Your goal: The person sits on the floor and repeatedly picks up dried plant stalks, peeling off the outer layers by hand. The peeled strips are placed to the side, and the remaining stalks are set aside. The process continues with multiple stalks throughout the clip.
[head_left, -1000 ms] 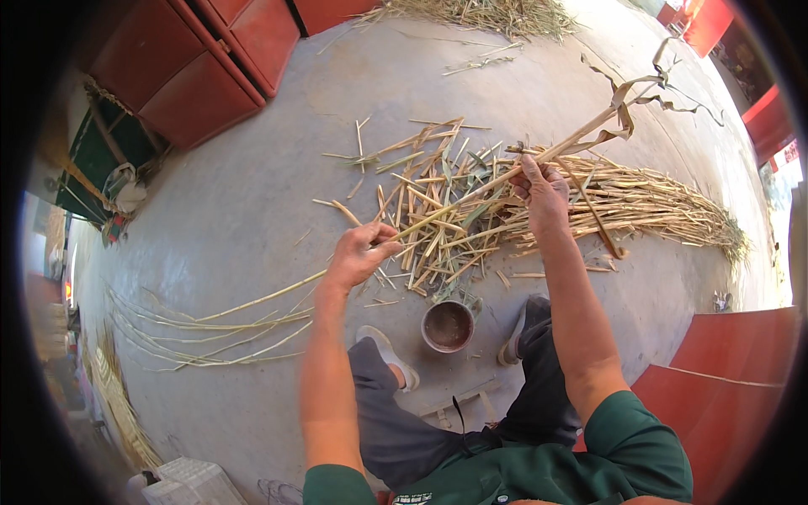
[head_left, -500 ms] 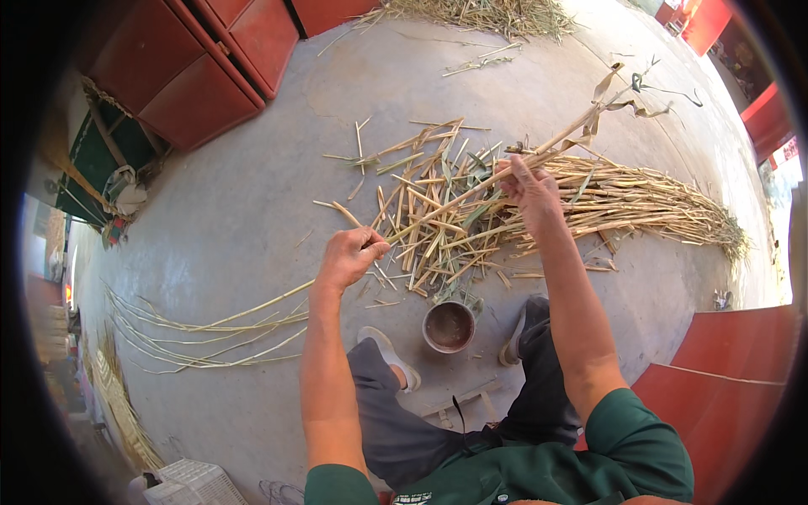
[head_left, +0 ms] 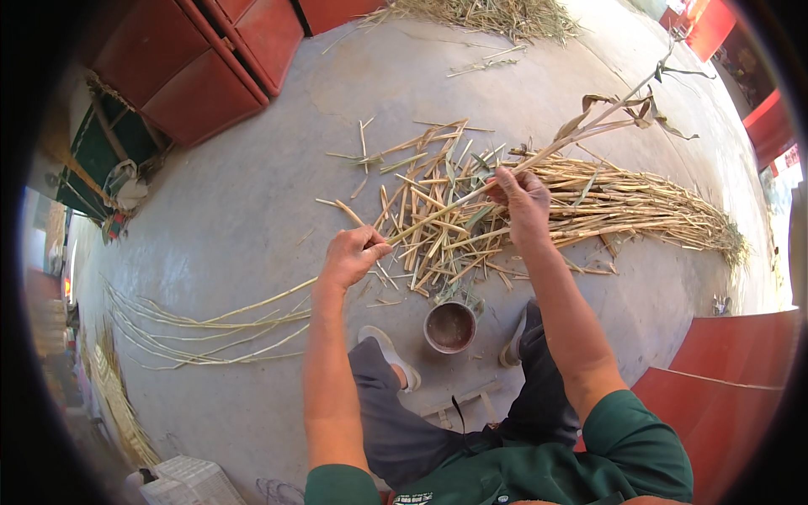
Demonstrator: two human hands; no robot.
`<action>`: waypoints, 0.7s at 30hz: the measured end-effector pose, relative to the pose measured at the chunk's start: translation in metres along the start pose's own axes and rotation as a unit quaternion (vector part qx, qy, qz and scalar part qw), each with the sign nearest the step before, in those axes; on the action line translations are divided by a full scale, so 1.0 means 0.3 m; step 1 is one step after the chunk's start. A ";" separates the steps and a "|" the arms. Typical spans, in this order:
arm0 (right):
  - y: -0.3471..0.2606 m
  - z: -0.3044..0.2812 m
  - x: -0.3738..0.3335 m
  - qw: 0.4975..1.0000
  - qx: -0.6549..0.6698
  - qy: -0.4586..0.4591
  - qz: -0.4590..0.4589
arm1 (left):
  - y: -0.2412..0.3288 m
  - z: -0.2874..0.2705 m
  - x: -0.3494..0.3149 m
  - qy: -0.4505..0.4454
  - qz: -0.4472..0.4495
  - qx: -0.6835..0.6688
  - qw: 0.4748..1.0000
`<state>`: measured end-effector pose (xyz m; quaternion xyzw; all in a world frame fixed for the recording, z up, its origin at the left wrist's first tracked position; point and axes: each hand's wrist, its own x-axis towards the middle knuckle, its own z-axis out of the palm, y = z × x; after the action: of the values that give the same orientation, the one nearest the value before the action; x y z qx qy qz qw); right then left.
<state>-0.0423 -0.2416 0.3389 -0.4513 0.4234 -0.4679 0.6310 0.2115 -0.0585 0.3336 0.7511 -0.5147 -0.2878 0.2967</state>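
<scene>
A long dry plant stalk [head_left: 555, 146] slants across in front of me, its upper right end carrying curled brown leaves [head_left: 644, 109]. My left hand [head_left: 350, 257] is closed round its thinner lower part. Farther along, my right hand [head_left: 523, 206] pinches the same stalk between thumb and fingers. Beneath them lies a heap of short cut stalk pieces [head_left: 433, 220]. A bundle of long stalks [head_left: 631, 199] stretches right from the heap. Several thin peeled-looking stalks [head_left: 210, 358] spread over the floor left of my left forearm.
A round bowl [head_left: 449, 326] stands between my feet. Red cabinets [head_left: 202, 93] rise at the far left, and a red panel [head_left: 715, 379] is at the near right. More straw [head_left: 497, 15] lies at the far edge. A white basket [head_left: 192, 481] sits at the lower left.
My right hand has come slightly nearer to my left hand and lower. The stalk's leafy end has shifted, its tip reaching farther up and right. My left hand has barely moved.
</scene>
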 end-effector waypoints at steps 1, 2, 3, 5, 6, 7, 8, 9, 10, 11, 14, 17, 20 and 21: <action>-0.010 -0.049 0.033 1.000 0.012 0.008 -0.018 | -0.021 -0.019 -0.012 -0.008 -0.021 -0.009 1.000; -0.029 -0.090 0.065 0.999 0.027 0.040 -0.024 | -0.056 -0.050 -0.027 -0.008 -0.037 0.004 0.999; -0.047 -0.136 0.096 0.997 0.045 0.056 -0.015 | -0.095 -0.082 -0.044 -0.009 -0.055 0.016 0.998; -0.057 -0.178 0.118 0.994 0.064 0.082 0.038 | -0.114 -0.090 -0.058 -0.019 -0.064 0.014 0.998; -0.045 -0.181 0.121 0.994 0.070 0.070 0.041 | -0.101 -0.081 -0.059 -0.027 -0.056 0.000 0.998; -0.023 -0.185 0.125 0.994 0.076 0.059 0.044 | -0.085 -0.066 -0.057 -0.035 -0.048 -0.013 0.998; -0.011 -0.184 0.129 0.994 0.083 0.046 0.047 | -0.052 -0.029 -0.043 -0.018 -0.013 -0.017 1.000; -0.010 -0.157 0.119 0.995 0.078 0.041 0.051 | -0.004 0.017 -0.029 0.003 0.017 -0.017 1.000; -0.018 -0.128 0.100 0.995 0.070 0.039 0.054 | 0.023 0.048 -0.015 0.021 0.050 -0.020 0.998; -0.024 -0.107 0.085 0.996 0.062 0.039 0.057 | 0.024 0.047 -0.007 0.022 0.038 -0.025 0.999; -0.040 -0.150 0.125 0.996 0.063 0.058 0.025 | 0.023 0.026 0.004 0.022 -0.003 -0.032 0.999; -0.034 -0.211 0.169 0.994 0.097 0.042 0.024 | -0.004 0.027 -0.003 0.038 0.013 -0.014 0.999; -0.014 -0.028 0.033 0.984 0.118 -0.089 0.102 | -0.046 -0.007 -0.024 0.030 0.009 0.008 0.999; 0.027 -0.008 0.007 0.977 0.114 -0.158 0.089 | -0.050 -0.012 -0.019 0.031 0.033 -0.002 0.999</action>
<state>-0.0423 -0.2427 0.3302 -0.4053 0.3006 -0.3778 0.7763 0.2216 -0.0483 0.3254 0.7416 -0.5296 -0.2551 0.3232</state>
